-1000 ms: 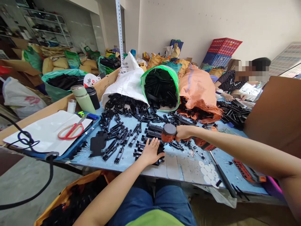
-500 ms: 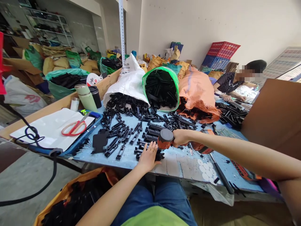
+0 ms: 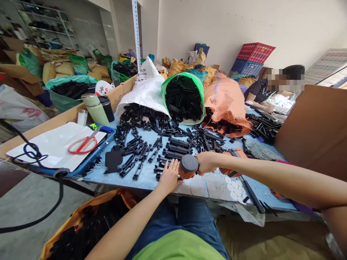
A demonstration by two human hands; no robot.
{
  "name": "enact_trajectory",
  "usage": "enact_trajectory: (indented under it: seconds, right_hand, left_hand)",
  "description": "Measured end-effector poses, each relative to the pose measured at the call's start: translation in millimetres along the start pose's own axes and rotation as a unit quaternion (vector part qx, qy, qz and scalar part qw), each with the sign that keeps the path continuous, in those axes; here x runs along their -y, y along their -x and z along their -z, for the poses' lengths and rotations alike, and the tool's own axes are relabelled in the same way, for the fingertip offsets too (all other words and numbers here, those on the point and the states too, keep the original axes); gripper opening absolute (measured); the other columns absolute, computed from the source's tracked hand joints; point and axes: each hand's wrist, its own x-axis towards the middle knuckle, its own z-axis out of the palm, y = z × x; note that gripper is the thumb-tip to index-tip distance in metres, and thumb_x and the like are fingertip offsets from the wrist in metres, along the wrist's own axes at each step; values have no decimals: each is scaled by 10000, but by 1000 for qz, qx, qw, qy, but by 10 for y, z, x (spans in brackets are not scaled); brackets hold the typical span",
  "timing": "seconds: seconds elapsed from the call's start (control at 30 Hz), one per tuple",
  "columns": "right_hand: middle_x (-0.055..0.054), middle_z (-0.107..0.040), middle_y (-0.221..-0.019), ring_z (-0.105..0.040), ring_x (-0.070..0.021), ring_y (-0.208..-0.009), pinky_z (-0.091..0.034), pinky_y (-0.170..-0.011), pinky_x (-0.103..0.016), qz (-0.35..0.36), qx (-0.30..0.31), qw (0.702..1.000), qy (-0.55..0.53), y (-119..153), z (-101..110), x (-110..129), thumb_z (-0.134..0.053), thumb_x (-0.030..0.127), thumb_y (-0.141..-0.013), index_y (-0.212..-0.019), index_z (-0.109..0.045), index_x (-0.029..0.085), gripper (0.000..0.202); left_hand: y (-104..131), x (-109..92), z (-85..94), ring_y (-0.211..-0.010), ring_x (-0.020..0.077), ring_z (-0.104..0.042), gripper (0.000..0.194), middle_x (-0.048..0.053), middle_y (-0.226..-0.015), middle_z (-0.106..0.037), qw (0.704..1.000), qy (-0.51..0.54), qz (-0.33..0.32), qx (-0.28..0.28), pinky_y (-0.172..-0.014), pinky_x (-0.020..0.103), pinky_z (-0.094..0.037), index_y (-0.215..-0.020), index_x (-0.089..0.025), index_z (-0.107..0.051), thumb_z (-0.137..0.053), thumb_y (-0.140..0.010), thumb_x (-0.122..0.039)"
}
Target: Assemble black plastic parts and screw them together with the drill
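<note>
The right hand (image 3: 207, 162) is closed around the power drill (image 3: 189, 167), positioned above the near end of the row of black parts (image 3: 176, 148) on the table (image 3: 146, 182). The left hand (image 3: 169, 177) presses on these parts, fingers extended, beside the drill head. Scissors (image 3: 82, 144) lie on white paper (image 3: 51, 148).

Pale wall (image 3: 217, 29), metal shelving (image 3: 48, 25), grey floor (image 3: 29, 209)

The orange drill (image 3: 188, 169) has its dark rear end up; the long black parts (image 3: 177, 148) lie side by side on the blue surface (image 3: 114, 182).
</note>
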Motion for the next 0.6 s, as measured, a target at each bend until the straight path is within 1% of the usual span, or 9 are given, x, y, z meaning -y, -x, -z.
enact_trajectory:
  seconds: [0.07,0.13,0.2,0.27,0.33,0.37,0.43,0.53,0.6]
  right_hand:
    - [-22,-572,-508,-561,-168,-450,-422,-432,-240,-4,-4,1000,-8,-11,-62,2,-578,269,-532,-681,-666,142,215]
    - [-18,-564,-500,-561,-163,-462,-423,-440,-233,-2,-19,999,-44,10,-177,-64,-595,267,-535,-666,-657,137,194]
    - [-11,-565,-514,-559,-157,-477,-420,-437,-221,8,-44,992,-119,70,-353,-220,-630,259,-527,-673,-644,140,189]
    - [0,-567,-532,-548,-144,-478,-411,-418,-208,19,-72,968,-238,160,-569,-480,-658,250,-528,-706,-629,148,207]
    - [6,-551,-517,-521,-129,-448,-397,-393,-203,0,-113,927,-357,266,-772,-843,-666,263,-555,-713,-606,146,206]
    - [5,-541,-504,-503,-122,-428,-391,-384,-206,-22,-141,903,-405,320,-852,-1058,-664,280,-577,-710,-595,142,203]
    - [1,-525,-482,-473,-112,-399,-385,-377,-215,-96,-210,853,-469,419,-951,-1523,-665,310,-610,-709,-582,134,218]
    - [-23,-528,-476,-480,-123,-403,-404,-399,-240,-239,-315,772,-497,525,-970,-2162,-688,319,-617,-710,-579,117,248]
    - [-54,-533,-472,-503,-142,-419,-414,-420,-261,-301,-364,735,-486,560,-951,-2451,-691,313,-622,-657,-572,105,242]
  left_hand:
    - [-3,-4,-19,-1333,306,-210,744,165,-1400,-352,1000,-2,-2,-1,-1074,481,-153,-1331,-133,-387,-547,-747,-565]
    - [-7,-5,-50,-1334,305,-207,734,164,-1412,-329,1000,-9,-2,-6,-1075,486,-145,-1350,-130,-354,-516,-772,-552]
    - [-12,0,-86,-1335,301,-206,725,161,-1430,-296,1000,-19,-2,-11,-1076,490,-136,-1371,-122,-311,-476,-800,-537]
    - [-19,12,-117,-1338,301,-199,733,161,-1438,-277,999,-32,-5,-10,-1076,492,-135,-1380,-109,-286,-458,-808,-534]
    - [-25,26,-139,-1341,302,-189,746,160,-1441,-269,999,-43,-11,-1,-1075,497,-140,-1384,-106,-274,-462,-803,-535]
    - [-26,31,-147,-1342,303,-185,753,160,-1441,-269,999,-48,-13,4,-1074,500,-144,-1386,-106,-269,-466,-800,-536]
    - [-26,37,-159,-1343,304,-180,758,162,-1441,-267,998,-54,-15,10,-1072,508,-149,-1388,-104,-263,-465,-799,-537]
    - [-29,28,-163,-1341,308,-187,765,167,-1440,-265,998,-55,-16,9,-1071,515,-152,-1389,-96,-258,-463,-800,-540]
    - [-33,12,-146,-1336,317,-198,779,172,-1439,-265,999,-51,-19,5,-1069,521,-157,-1388,-90,-258,-471,-794,-548]
